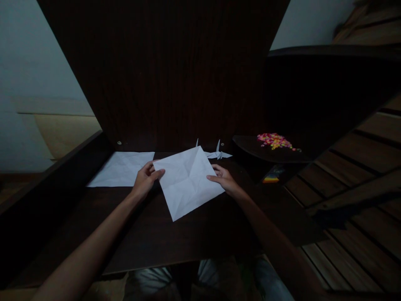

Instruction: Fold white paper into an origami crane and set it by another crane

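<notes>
White paper lies flat at the far left of the dark surface (140, 242), a loose sheet (119, 170) just beyond the left hand (146, 177). That hand pinches, thumb on top, the left corner of the creased square (184, 190), which hangs between both hands and seems raised off the surface. Turned askew, the square has no clear long axis (it is nearly equal-sided); one corner points back toward the person, left of its middle, and another points away. Its crossing creases meet slightly nearer the right thumb. Behind it stand pointed folded paper figures (219, 155), partly hidden. The right hand (224, 179) grips the right edge, thumb over the top face. Farther right, colourful bits (274, 141) sit on a shelf (250, 147).
</notes>
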